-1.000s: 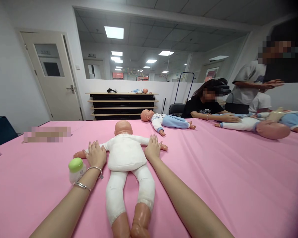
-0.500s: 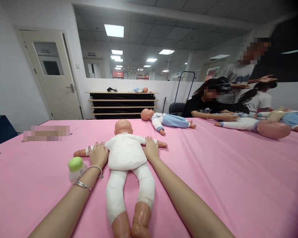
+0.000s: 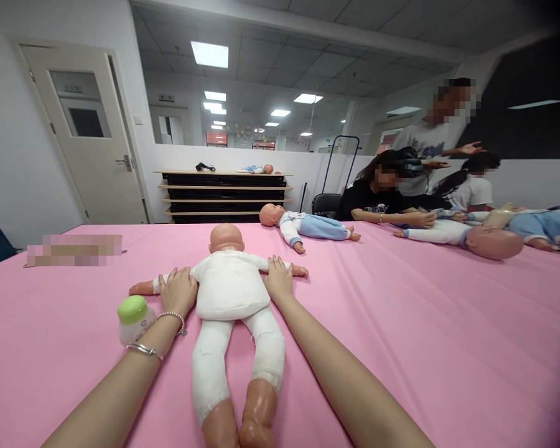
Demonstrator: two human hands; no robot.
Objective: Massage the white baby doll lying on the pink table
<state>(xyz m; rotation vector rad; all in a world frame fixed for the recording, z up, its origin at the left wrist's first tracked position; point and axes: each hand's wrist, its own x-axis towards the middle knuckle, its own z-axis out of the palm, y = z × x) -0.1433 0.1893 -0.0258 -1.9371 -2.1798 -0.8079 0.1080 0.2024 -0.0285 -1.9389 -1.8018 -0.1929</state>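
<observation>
A baby doll (image 3: 233,286) with a white cloth body lies on the pink table cover, its head away from me and no face showing, apparently face down. Across its arm on the left rests my left hand (image 3: 180,291), fingers stretched out. My right hand (image 3: 279,277) lies over the doll's other arm, its fingers likewise extended. Both palms are hidden, and the doll's small hands stick out beyond mine. Close beside my left wrist stands a white jar with a green lid (image 3: 134,318), partly covered by my forearm.
Another doll in blue and white clothes (image 3: 315,225) lies at the table's far edge. On the right, a co-worker in black (image 3: 371,196) reaches toward a further doll (image 3: 490,241). A blurred-out item (image 3: 74,250) lies at the left. Behind the table stands a shelf unit (image 3: 224,196).
My view has turned slightly right, so everything sits a little further left. The dark phone-like object has left the frame. Both hands keep their places on the doll's arms.
</observation>
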